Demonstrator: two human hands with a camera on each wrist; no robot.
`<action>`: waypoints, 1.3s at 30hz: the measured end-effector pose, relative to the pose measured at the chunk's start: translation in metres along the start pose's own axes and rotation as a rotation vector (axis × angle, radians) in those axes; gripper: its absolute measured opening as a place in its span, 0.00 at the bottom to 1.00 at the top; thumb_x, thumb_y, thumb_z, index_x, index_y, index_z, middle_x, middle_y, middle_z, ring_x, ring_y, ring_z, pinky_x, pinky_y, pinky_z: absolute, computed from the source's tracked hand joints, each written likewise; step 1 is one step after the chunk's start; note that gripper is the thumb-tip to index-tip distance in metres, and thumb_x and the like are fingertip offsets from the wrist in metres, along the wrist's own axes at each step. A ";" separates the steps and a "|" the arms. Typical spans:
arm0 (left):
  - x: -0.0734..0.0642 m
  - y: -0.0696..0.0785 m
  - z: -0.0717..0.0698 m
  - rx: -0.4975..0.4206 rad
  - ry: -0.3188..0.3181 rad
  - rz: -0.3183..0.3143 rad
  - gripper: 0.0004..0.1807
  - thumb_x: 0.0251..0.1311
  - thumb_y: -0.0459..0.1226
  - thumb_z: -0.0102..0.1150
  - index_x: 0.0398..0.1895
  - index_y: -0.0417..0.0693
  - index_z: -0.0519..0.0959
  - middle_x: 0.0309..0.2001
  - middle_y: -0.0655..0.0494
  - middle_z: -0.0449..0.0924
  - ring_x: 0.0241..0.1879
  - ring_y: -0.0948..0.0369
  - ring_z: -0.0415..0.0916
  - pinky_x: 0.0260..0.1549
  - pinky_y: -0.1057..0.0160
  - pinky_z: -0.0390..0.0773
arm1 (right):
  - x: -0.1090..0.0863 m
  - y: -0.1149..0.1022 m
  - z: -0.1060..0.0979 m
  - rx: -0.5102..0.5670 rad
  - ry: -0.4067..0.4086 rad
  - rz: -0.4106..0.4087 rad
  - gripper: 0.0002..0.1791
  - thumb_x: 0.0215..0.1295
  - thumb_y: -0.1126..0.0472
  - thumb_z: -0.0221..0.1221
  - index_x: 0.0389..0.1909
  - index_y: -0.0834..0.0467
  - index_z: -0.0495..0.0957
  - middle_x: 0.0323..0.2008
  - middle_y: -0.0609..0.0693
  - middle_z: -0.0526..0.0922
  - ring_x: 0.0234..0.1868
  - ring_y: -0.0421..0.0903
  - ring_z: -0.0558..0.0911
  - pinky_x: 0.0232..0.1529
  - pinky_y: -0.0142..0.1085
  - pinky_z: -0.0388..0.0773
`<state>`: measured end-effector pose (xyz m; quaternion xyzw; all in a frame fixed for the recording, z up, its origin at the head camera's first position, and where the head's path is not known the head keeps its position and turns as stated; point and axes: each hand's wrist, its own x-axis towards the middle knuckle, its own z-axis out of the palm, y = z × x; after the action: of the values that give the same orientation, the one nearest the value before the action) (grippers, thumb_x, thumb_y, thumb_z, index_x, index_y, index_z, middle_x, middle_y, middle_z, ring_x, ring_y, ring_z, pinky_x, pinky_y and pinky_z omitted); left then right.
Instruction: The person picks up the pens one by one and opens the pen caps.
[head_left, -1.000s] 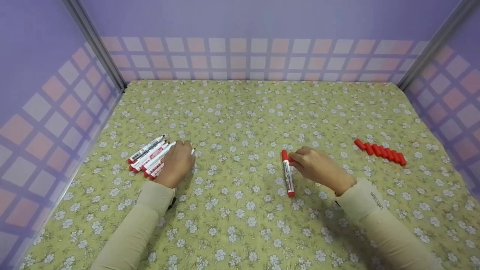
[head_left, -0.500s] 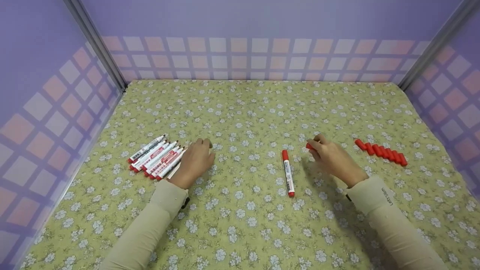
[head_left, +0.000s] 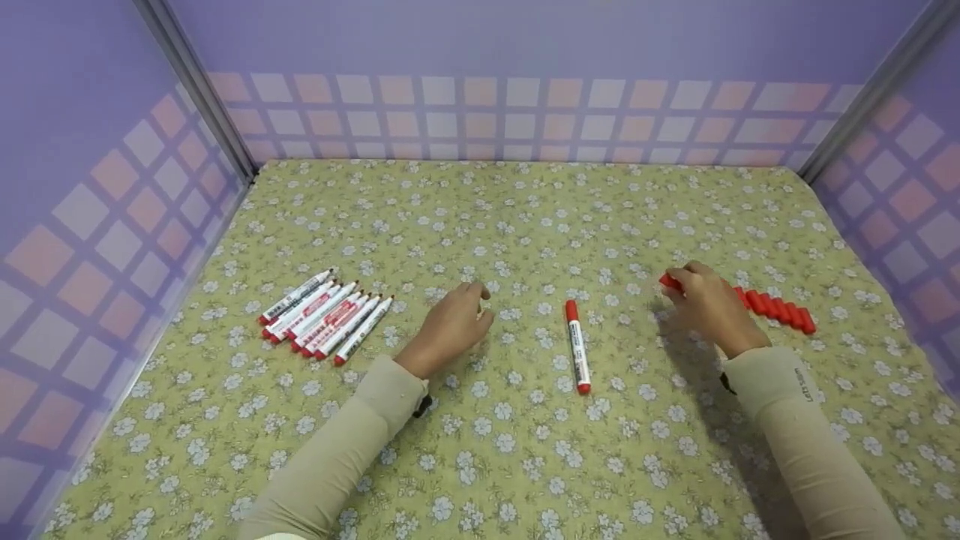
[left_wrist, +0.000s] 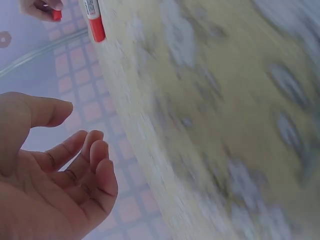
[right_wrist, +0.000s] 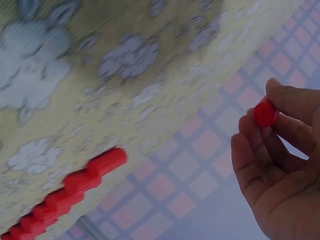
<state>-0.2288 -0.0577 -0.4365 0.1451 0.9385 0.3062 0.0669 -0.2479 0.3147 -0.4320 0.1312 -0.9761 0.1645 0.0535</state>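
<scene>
Between thumb and fingers, my right hand [head_left: 712,307] pinches a red marker cap [right_wrist: 266,113], held just left of a row of red caps [right_wrist: 65,197]. My left hand [head_left: 452,322] holds nothing; its fingers [left_wrist: 106,175] are loosely bent with the thumb apart, over the cloth between the uncapped markers and a single capped marker. That capped marker [head_left: 577,349], white with red ends, lies near the middle of the table. Several uncapped white markers [head_left: 322,319] with red ends lie side by side at the left, tips pointing away.
A yellow-green floral cloth [head_left: 480,450] covers the table. Purple panels with pink and white squares [head_left: 480,120] stand along the back and both sides, joined by grey corner posts [head_left: 199,90].
My left hand has left the uncapped markers and moved right, exposing the outermost one. My right hand has carried the red cap from beside the capped marker rightward to the cap row.
</scene>
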 end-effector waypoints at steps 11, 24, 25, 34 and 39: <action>0.018 0.035 0.023 -0.098 -0.146 -0.017 0.21 0.72 0.43 0.46 0.63 0.42 0.67 0.44 0.51 0.73 0.31 0.60 0.73 0.29 0.60 0.72 | -0.005 0.036 -0.005 0.080 0.021 0.097 0.14 0.67 0.67 0.56 0.50 0.71 0.77 0.40 0.67 0.76 0.38 0.62 0.78 0.38 0.54 0.77; 0.031 0.063 0.049 -0.190 -0.286 -0.069 0.26 0.72 0.45 0.45 0.66 0.41 0.62 0.24 0.56 0.66 0.14 0.64 0.59 0.18 0.64 0.65 | 0.001 0.062 -0.012 0.167 -0.113 0.267 0.16 0.68 0.64 0.56 0.50 0.72 0.77 0.44 0.70 0.80 0.33 0.53 0.79 0.30 0.39 0.75; 0.032 0.064 0.051 -0.196 -0.295 -0.074 0.26 0.72 0.46 0.45 0.66 0.41 0.62 0.22 0.57 0.65 0.13 0.64 0.58 0.16 0.64 0.64 | 0.001 0.064 -0.012 0.165 -0.121 0.276 0.17 0.68 0.63 0.56 0.51 0.72 0.76 0.45 0.71 0.80 0.34 0.53 0.79 0.31 0.39 0.76; 0.044 0.078 0.067 -0.158 -0.336 -0.141 0.33 0.72 0.44 0.46 0.72 0.36 0.52 0.16 0.58 0.63 0.11 0.65 0.54 0.11 0.65 0.58 | 0.002 0.071 -0.010 0.145 -0.160 0.342 0.21 0.67 0.61 0.58 0.53 0.73 0.73 0.46 0.74 0.78 0.36 0.57 0.82 0.28 0.41 0.77; 0.050 0.080 0.074 -0.163 -0.344 -0.174 0.29 0.71 0.43 0.48 0.68 0.36 0.57 0.15 0.58 0.62 0.11 0.64 0.54 0.11 0.65 0.58 | 0.001 0.073 -0.008 0.134 -0.145 0.349 0.19 0.65 0.62 0.60 0.51 0.73 0.74 0.43 0.73 0.78 0.30 0.52 0.80 0.25 0.37 0.74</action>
<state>-0.2420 0.0608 -0.4497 0.1076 0.8943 0.3450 0.2641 -0.2688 0.3839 -0.4468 -0.0254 -0.9722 0.2261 -0.0552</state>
